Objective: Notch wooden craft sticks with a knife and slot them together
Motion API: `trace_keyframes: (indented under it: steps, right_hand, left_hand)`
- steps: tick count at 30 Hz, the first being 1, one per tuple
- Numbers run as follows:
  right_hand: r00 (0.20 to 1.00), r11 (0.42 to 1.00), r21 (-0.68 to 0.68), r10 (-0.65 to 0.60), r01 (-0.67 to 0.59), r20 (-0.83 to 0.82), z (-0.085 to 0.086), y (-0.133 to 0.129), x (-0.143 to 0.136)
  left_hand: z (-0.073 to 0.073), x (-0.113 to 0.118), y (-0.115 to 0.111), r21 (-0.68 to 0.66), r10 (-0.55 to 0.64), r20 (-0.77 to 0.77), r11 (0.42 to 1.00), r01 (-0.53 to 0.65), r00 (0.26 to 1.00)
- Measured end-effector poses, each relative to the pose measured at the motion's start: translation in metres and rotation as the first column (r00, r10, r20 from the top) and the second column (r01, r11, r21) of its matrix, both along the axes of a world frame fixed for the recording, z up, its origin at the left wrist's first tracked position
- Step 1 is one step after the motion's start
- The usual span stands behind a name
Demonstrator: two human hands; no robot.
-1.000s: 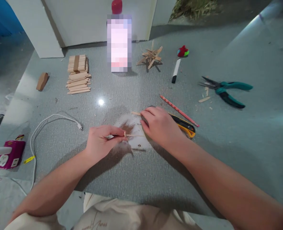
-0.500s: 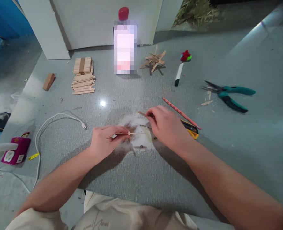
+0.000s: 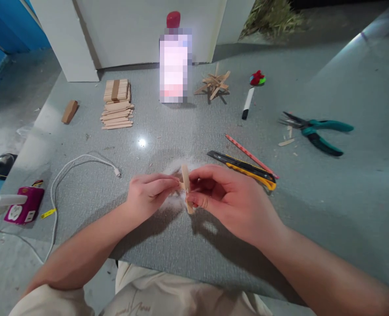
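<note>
Over the white powdery patch on the grey table, my two hands meet. My left hand is closed, its fingertips pinching a small wooden craft stick piece that is mostly hidden. Thumb and fingers of my right hand are closed round another craft stick, held roughly upright across the end of the left one. The two pieces appear to touch; the exact joint is covered by fingers. A yellow and black utility knife lies just beyond my right hand, beside a red pencil.
Banded craft sticks and loose sticks lie at the back left. A star-shaped stick pile stands near the lit phone. Teal pliers rest at right. A white cable curves by a purple power adapter.
My right hand has come down and left to my left hand, turning its craft stick upright against the left-held piece. The utility knife is now fully uncovered.
</note>
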State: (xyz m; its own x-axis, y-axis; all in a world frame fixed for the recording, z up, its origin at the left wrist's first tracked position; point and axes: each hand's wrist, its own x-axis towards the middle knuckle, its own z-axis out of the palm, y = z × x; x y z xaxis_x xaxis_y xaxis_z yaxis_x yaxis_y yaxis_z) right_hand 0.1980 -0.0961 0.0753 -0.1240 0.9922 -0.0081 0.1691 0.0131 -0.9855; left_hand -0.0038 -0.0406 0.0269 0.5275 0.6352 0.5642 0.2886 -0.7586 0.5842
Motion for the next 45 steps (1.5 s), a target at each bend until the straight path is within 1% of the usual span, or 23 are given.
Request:
trace_keyframes:
  steps: [3,6,11,17,19,22,24,26,27,28,30,32,34,36,38,41,43,45]
  right_hand:
    - [0.999,0.999,0.019,-0.032,0.032,0.012,-0.001,-0.002,-0.002]
    - [0.999,0.999,0.026,-0.030,0.029,0.016,-0.001,-0.004,-0.003]
    - [0.999,0.999,0.009,-0.041,0.041,-0.018,-0.002,-0.004,-0.003]
    - [0.998,0.999,-0.015,-0.048,0.048,-0.036,-0.006,-0.003,-0.005]
    - [0.999,0.998,0.035,-0.054,0.053,0.006,-0.008,-0.004,-0.005]
    - [0.980,0.984,0.173,-0.073,0.040,0.186,-0.010,-0.005,-0.007]
    - [0.951,0.953,0.303,-0.113,0.022,0.287,-0.012,-0.006,-0.010]
    - [0.921,0.899,0.437,-0.187,0.021,0.341,-0.014,-0.007,-0.013]
    - [0.910,0.876,0.482,-0.223,0.029,0.350,-0.015,-0.008,-0.014]
    - [0.905,0.867,0.497,-0.245,0.044,0.347,-0.017,-0.009,-0.016]
    - [0.926,0.893,0.443,-0.230,0.079,0.300,-0.019,-0.010,-0.018]
    - [0.958,0.936,0.338,-0.183,0.101,0.220,-0.020,-0.010,-0.019]
    - [0.975,0.959,0.261,-0.153,0.107,0.163,-0.020,-0.008,-0.018]
    - [0.977,0.962,0.249,-0.151,0.109,0.153,-0.021,-0.007,-0.018]
    - [0.979,0.958,0.265,-0.148,0.106,0.142,-0.022,-0.005,-0.019]
    - [0.991,0.964,0.243,-0.124,0.110,0.047,-0.025,-0.004,-0.020]
    - [0.996,0.976,0.199,-0.087,0.090,-0.025,-0.026,-0.005,-0.021]
    - [0.997,0.982,0.180,-0.054,0.063,-0.056,-0.025,-0.005,-0.021]
  left_hand:
    - [0.001,-0.001,-0.001,0.046,0.009,-0.013,0.999,-0.008,1.000]
    - [0.002,-0.002,-0.001,0.085,0.031,-0.024,0.996,-0.029,0.999]
    - [0.004,-0.004,-0.002,0.128,0.056,-0.046,0.991,-0.050,0.997]
    - [0.006,-0.004,-0.004,0.186,0.085,-0.034,0.979,-0.077,0.996]
    - [0.007,-0.004,-0.005,0.195,0.090,-0.033,0.977,-0.082,0.995]
    - [0.010,-0.003,-0.008,0.202,0.097,-0.025,0.975,-0.090,0.995]
    - [0.013,-0.003,-0.010,0.207,0.099,-0.013,0.974,-0.094,0.995]
    - [0.015,-0.003,-0.011,0.211,0.108,0.002,0.972,-0.106,0.994]
    - [0.015,-0.002,-0.012,0.213,0.114,0.011,0.970,-0.114,0.993]
    - [0.016,-0.002,-0.012,0.214,0.120,0.019,0.969,-0.121,0.993]
    - [0.016,-0.001,-0.013,0.211,0.131,0.035,0.968,-0.136,0.991]
    - [0.015,0.001,-0.013,0.200,0.146,0.051,0.968,-0.153,0.988]
    - [0.014,0.002,-0.012,0.182,0.161,0.067,0.968,-0.170,0.985]
    - [0.013,0.004,-0.012,0.159,0.167,0.088,0.971,-0.179,0.982]
    - [0.012,0.004,-0.012,0.131,0.166,0.112,0.975,-0.180,0.980]
    - [0.011,0.004,-0.013,0.087,0.159,0.154,0.981,-0.174,0.975]
    - [0.010,0.004,-0.014,0.057,0.153,0.177,0.985,-0.165,0.972]
    - [0.009,0.004,-0.016,0.018,0.145,0.191,0.988,-0.151,0.971]
